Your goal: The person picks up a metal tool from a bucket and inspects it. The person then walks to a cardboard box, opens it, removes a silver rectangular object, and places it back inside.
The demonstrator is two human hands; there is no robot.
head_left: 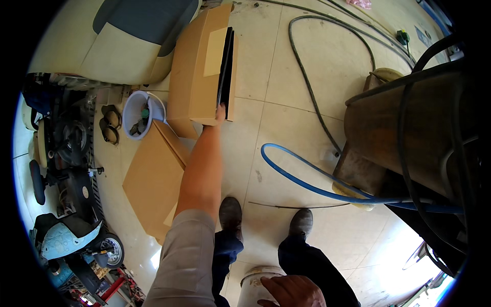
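My left hand (219,115) reaches forward to the near end of an upright-standing cardboard box (192,77). Its fingers close around the box's edge at the right corner, partly hidden by the cardboard. Along the box's right side is a long dark opening, and a thin black panel edge (225,61) shows in it. Low in the view, my right hand (294,291) is held loosely with fingers apart and nothing in them. It hangs over or beside a pale bucket (253,279) between my legs; whether it touches the bucket I cannot tell.
A flattened cardboard box (151,179) lies left of my arm, near a lavender bucket (135,115) with dark items inside. Scooter parts (71,235) crowd the left side. A beige-and-grey seat (128,46) stands far left. A blue hose (307,187) and black cables (302,66) cross the floor.
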